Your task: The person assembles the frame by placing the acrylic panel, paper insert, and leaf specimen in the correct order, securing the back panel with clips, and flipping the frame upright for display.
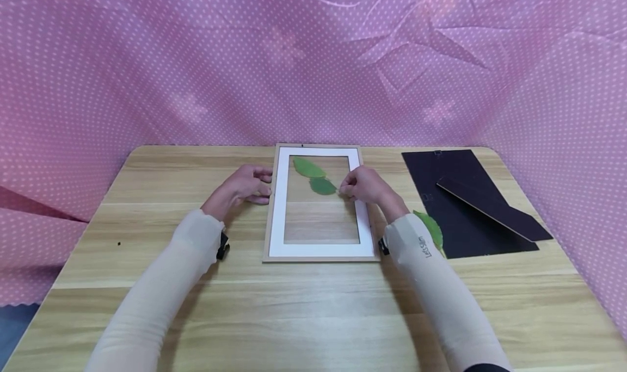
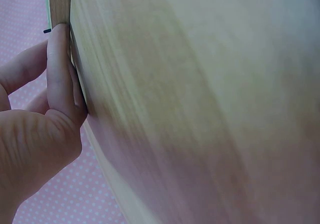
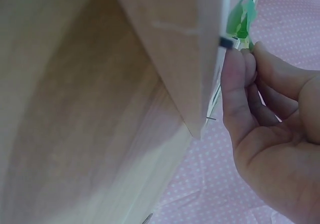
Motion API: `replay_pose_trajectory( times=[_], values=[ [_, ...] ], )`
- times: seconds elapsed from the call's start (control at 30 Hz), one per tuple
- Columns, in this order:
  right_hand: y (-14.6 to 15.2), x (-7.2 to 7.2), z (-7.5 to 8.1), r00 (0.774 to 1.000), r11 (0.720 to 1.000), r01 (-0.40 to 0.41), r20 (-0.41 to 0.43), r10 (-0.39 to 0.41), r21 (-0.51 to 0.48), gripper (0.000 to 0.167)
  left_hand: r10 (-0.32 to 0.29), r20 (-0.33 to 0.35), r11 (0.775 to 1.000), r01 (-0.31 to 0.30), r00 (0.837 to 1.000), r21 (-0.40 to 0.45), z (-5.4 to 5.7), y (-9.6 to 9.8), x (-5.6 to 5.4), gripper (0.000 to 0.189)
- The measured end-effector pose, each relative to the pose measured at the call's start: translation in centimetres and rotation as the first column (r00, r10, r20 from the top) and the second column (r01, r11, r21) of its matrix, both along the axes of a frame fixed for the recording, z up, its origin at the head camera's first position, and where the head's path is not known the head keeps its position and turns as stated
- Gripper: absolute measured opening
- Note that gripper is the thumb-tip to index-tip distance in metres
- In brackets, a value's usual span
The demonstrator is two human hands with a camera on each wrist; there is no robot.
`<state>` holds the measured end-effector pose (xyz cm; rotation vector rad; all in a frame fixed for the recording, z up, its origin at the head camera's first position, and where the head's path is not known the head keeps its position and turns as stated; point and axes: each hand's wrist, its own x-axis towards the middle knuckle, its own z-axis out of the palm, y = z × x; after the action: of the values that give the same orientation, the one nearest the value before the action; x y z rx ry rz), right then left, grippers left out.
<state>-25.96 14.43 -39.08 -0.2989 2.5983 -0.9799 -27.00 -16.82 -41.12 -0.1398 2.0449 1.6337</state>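
A light wooden picture frame (image 1: 266,236) with a white mat (image 1: 323,250) lies on the table. Within the mat's window are two green leaves: a lighter one (image 1: 308,167) higher up and a darker one (image 1: 322,186) just below it, their ends close together. My right hand (image 1: 364,185) pinches the darker leaf's stem between thumb and fingers, over the window's right side; in the right wrist view the green leaf (image 3: 243,16) rises beyond the fingertips. Against the frame's left edge rests my left hand (image 1: 249,184), fingers loosely bent; the left wrist view shows fingertips touching the wooden side (image 2: 60,3).
A black backing board (image 1: 470,198) with a hinged stand (image 1: 495,211) lies at the right of the table (image 1: 313,317). Another green leaf (image 1: 431,229) is partly hidden behind the right sleeve. Pink dotted cloth (image 1: 313,62) hangs behind and at both sides.
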Motion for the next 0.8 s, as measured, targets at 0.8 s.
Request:
replay_pose_trajectory(
  times=[0.8],
  values=[
    [0.94,-0.07,0.54,0.999,0.998,0.036,-0.024,-0.037,-0.047,0.016,-0.002,-0.001,1.0,0.002,1.0,-0.005,0.34,0.01,0.13,0.074]
  ],
)
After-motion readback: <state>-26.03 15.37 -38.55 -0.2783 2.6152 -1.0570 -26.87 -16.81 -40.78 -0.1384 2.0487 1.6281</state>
